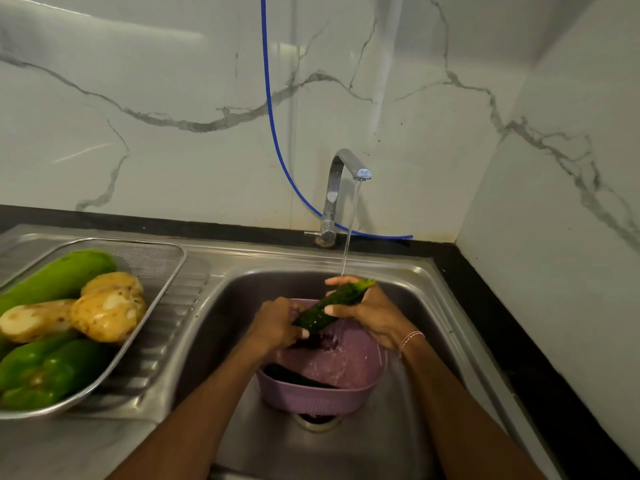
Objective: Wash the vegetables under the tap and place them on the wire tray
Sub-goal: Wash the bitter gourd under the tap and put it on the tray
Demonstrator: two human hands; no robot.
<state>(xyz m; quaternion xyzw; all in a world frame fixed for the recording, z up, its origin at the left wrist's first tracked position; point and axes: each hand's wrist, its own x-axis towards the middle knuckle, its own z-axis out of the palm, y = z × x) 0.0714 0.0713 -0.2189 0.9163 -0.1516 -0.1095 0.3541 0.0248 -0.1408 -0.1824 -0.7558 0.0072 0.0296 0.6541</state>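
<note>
A dark green cucumber (330, 304) is held slanted over the sink, its upper end right under the water stream from the tap (341, 178). My left hand (277, 323) grips its lower end. My right hand (367, 310) holds its upper part, thumb across the front and fingers behind. Below them a purple plastic basket (325, 393) stands in the sink (242, 306) with another dark vegetable (294, 377) lying inside. The wire tray (162, 271) on the drainboard at left carries a long light green gourd (59, 275), potatoes (107, 313) and a green pepper (45, 372).
A blue hose (273, 126) hangs down the marble wall and runs behind the tap. A black counter strip (519, 341) borders the sink on the right, against the side wall. The drain (318, 422) shows just in front of the basket.
</note>
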